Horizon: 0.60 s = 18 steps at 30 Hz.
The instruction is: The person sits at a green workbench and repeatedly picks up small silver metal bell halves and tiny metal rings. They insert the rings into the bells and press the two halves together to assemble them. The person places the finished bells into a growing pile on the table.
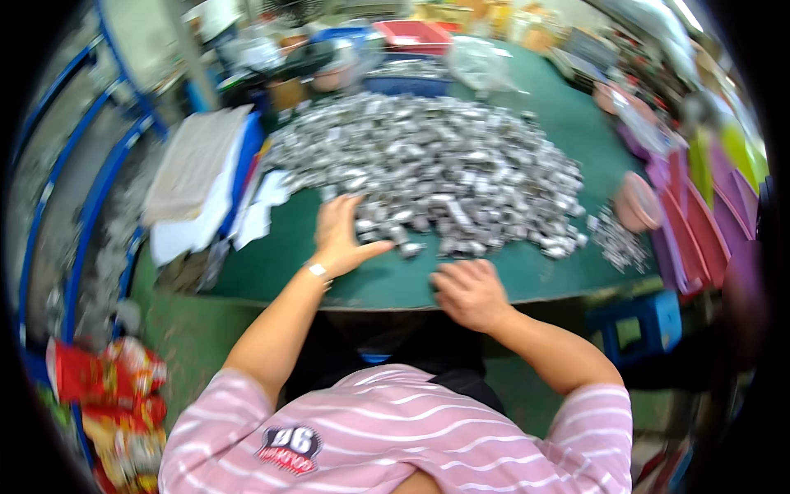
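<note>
A broad heap of small silvery metal parts [436, 156] covers the middle of the green table [288, 263]; motion blur hides their exact kind. My left hand [344, 237] is at the heap's near left edge, thumb spread away from the fingers, palm side toward the parts, nothing held in it. At the table's front edge my right hand [471, 290] rests with its fingers curled under, just short of the nearest parts. Whatever its fingers may hold is hidden.
A stack of papers and folders [202, 165] lies at the left edge. Behind the heap stand a blue bin [407, 82] and a red tray [411, 37]. To the right, a pink cup [636, 203] sits beside small metal pieces [617, 241]. A blue stool [638, 328] stands below.
</note>
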Each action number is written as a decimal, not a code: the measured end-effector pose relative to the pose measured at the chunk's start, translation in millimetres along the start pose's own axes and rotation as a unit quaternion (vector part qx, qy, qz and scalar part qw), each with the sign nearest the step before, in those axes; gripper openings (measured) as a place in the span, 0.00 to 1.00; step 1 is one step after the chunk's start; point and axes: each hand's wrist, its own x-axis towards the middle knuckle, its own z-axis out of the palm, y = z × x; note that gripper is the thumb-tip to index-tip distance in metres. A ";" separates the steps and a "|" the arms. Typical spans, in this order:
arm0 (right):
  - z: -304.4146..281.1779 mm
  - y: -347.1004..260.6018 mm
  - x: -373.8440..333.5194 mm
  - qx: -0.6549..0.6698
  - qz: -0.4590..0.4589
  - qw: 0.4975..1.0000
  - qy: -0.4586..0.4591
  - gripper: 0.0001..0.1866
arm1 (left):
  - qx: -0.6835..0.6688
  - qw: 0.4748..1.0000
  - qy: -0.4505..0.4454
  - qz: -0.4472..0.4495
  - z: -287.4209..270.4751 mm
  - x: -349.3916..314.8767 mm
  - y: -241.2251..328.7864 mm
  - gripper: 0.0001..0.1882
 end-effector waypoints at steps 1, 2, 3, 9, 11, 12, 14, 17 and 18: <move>3.3 0.7 0.3 0.003 -0.015 1.000 -0.007 0.21 | 0.007 1.000 -0.010 0.009 0.1 -0.3 -4.0 0.50; 2.3 1.5 0.0 0.000 -0.026 1.000 -0.004 0.23 | -0.018 0.999 -0.028 0.010 1.1 0.3 -8.6 0.51; 2.6 3.0 2.4 0.009 -0.042 0.999 -0.027 0.23 | -0.006 1.000 -0.026 -0.004 0.9 -3.2 -13.4 0.52; 7.3 7.8 -6.6 0.028 -0.043 0.998 0.025 0.21 | -0.020 1.000 -0.010 0.012 6.8 -4.1 -11.3 0.49; 8.1 6.2 -7.3 0.029 -0.033 0.999 0.019 0.21 | -0.013 1.000 -0.007 0.016 5.7 -5.9 -12.0 0.49; 8.5 5.9 -7.5 0.031 -0.029 0.999 0.015 0.21 | -0.009 1.000 -0.004 0.017 5.2 -6.4 -11.9 0.49; 8.0 5.1 -6.6 0.027 -0.034 0.998 0.034 0.20 | -0.011 1.000 -0.012 0.006 5.6 -7.4 -12.4 0.49; 8.9 4.5 -6.0 0.027 -0.039 0.998 0.051 0.19 | -0.007 1.000 -0.016 0.004 4.2 -9.1 -12.9 0.50; 7.8 4.4 -5.9 0.026 -0.039 0.998 0.049 0.19 | -0.006 1.000 -0.013 0.009 4.3 -8.8 -12.4 0.50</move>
